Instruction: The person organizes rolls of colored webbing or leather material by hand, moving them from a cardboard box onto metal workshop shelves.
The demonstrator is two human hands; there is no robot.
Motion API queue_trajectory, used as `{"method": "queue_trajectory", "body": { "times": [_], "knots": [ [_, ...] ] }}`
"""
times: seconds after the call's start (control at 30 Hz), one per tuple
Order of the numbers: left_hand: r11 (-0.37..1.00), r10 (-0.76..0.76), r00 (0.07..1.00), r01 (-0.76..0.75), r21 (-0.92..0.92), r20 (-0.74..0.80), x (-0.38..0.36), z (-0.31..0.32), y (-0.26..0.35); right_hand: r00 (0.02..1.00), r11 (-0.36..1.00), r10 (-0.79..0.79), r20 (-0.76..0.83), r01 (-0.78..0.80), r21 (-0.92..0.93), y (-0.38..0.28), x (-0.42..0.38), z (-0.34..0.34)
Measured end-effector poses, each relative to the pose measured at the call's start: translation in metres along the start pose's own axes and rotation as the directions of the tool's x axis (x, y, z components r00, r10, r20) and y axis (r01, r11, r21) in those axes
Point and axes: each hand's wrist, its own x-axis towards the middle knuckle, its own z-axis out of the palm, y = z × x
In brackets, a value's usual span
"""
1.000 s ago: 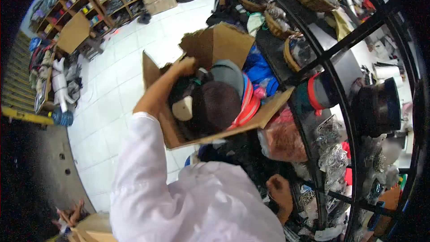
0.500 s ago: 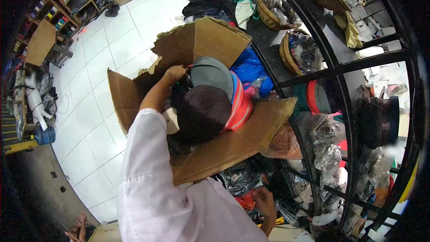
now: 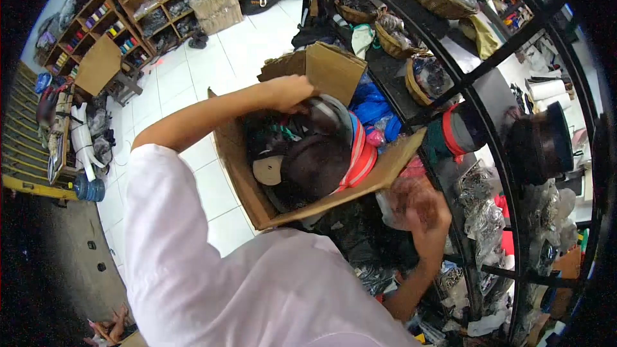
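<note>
The left hand [image 3: 290,92] closes its grip on a grey hat [image 3: 334,115] inside the cardboard box [image 3: 247,173]; right hand [image 3: 429,213] grips a plastic bag [image 3: 402,194] just below the box.

Left arm: extending up and forward from a white short sleeve, forearm bare, elbow nearly straight. Left hand [image 3: 290,92]: reaching out at the far end of the arm, palm turning downward, fingers curling under and closing on something beneath them; fingertips hidden. Right arm: bending at the elbow, bare forearm rising from low in the view. Right hand [image 3: 429,213]: lifting at about chest level, back facing the camera, fingers bending loosely inward; grip not discernible.
</note>
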Motion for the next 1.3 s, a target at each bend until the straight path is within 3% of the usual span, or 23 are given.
{"method": "queue_trajectory", "body": {
  "times": [0.03,0.1,0.17,0.23,0.27,0.3,0.4,0.47,0.53,0.63,0.7,0.73,0.8,0.83,0.9,0.93,0.97,1.0,1.03,1.1,1.2,1.23,1.3],
  "knots": [
    [1.0,0.024,0.997,-0.026,-0.015,-0.076,-0.008,-0.026,0.019,0.998,0.983,-0.069,-0.01,0.07,0.172,0.002,0.017,0.006],
    [0.983,0.183,0.96,-0.173,0.066,-0.209,-0.006,-0.067,0.037,0.966,0.964,-0.253,-0.053,0.256,0.064,-0.015,0.053,0.022],
    [0.981,0.195,0.933,-0.193,0.036,-0.303,-0.021,-0.13,0.071,0.981,0.938,-0.191,0.024,0.175,0.3,-0.017,0.081,0.03],
    [0.957,0.286,0.834,-0.22,0.191,-0.471,-0.033,-0.179,0.098,0.939,0.93,-0.32,0.123,0.287,0.229,-0.016,0.104,0.04],
    [0.923,0.378,0.815,-0.294,0.249,-0.439,-0.042,-0.209,0.118,0.912,0.902,-0.4,0.096,0.373,0.217,-0.014,0.116,0.05],
    [0.929,0.352,0.844,-0.262,0.26,-0.406,-0.048,-0.234,0.138,0.871,0.912,-0.41,0.269,0.396,0.107,-0.04,0.124,0.051],
    [0.948,0.316,0.898,-0.286,0.138,-0.307,-0.059,-0.298,0.186,0.774,0.781,-0.596,0.215,0.621,-0.068,-0.078,0.144,0.079],
    [0.843,0.537,0.764,-0.472,0.259,-0.358,-0.065,-0.328,0.2,0.682,0.717,-0.69,0.243,0.596,0.362,-0.094,0.159,0.084],
    [0.817,0.528,0.818,-0.415,0.4,-0.229,-0.112,-0.353,0.247,0.77,0.798,-0.554,0.316,0.384,0.464,-0.113,0.132,0.055],
    [0.945,0.301,0.901,-0.236,0.228,-0.313,-0.132,-0.363,0.26,0.915,0.721,-0.331,0.23,0.088,0.687,-0.111,0.108,0.002],
    [0.943,0.332,0.913,-0.312,0.117,-0.238,-0.13,-0.359,0.254,0.846,0.794,-0.533,0.011,0.496,0.353,-0.117,0.088,-0.023],
    [0.939,0.344,0.911,-0.324,0.118,-0.229,-0.127,-0.35,0.255,0.799,0.75,-0.601,0.012,0.558,0.355,-0.127,0.079,-0.035],
    [0.877,0.392,0.856,-0.235,0.42,-0.339,-0.124,-0.328,0.26,0.819,0.789,-0.557,0.136,0.47,0.396,-0.158,0.052,-0.047],
    [0.894,0.341,0.888,-0.204,0.398,-0.31,-0.12,-0.324,0.268,0.824,0.792,-0.552,0.13,0.47,0.39,-0.159,0.051,-0.045],
    [0.81,0.445,0.862,-0.272,0.519,-0.243,-0.113,-0.322,0.282,0.757,0.755,-0.652,0.052,0.654,-0.055,-0.161,0.05,-0.039],
    [0.707,0.529,0.832,-0.322,0.63,-0.169,-0.109,-0.323,0.291,0.758,0.756,-0.651,0.044,0.652,-0.061,-0.158,0.048,-0.039],
    [0.859,0.204,0.971,-0.118,0.498,-0.122,-0.107,-0.329,0.319,0.772,0.776,-0.627,-0.104,0.631,-0.005,-0.154,0.047,-0.038],
    [0.856,0.214,0.969,-0.126,0.502,-0.122,-0.099,-0.332,0.314,0.772,0.787,-0.585,-0.247,0.614,0.055,-0.149,0.047,-0.039],
    [0.853,0.494,0.82,-0.392,0.344,-0.29,-0.083,-0.335,0.302,0.767,0.77,-0.543,-0.341,0.617,0.163,-0.143,0.048,-0.042],
    [0.781,0.555,0.293,-0.506,0.366,-0.779,-0.063,-0.304,0.282,0.726,0.697,-0.492,-0.48,0.659,0.283,-0.14,0.046,-0.048],
    [0.789,0.226,0.251,-0.614,0.026,-0.941,-0.036,-0.258,0.287,0.688,0.632,-0.421,-0.591,0.69,0.353,-0.148,0.039,-0.057],
    [0.765,0.073,0.319,-0.626,-0.152,-0.945,-0.029,-0.248,0.297,0.678,0.632,-0.417,-0.605,0.695,0.343,-0.148,0.039,-0.058],
    [0.799,-0.115,0.264,-0.548,-0.248,-0.958,-0.011,-0.245,0.303,0.689,0.66,-0.422,-0.589,0.679,0.321,-0.148,0.034,-0.063]
  ]
}}
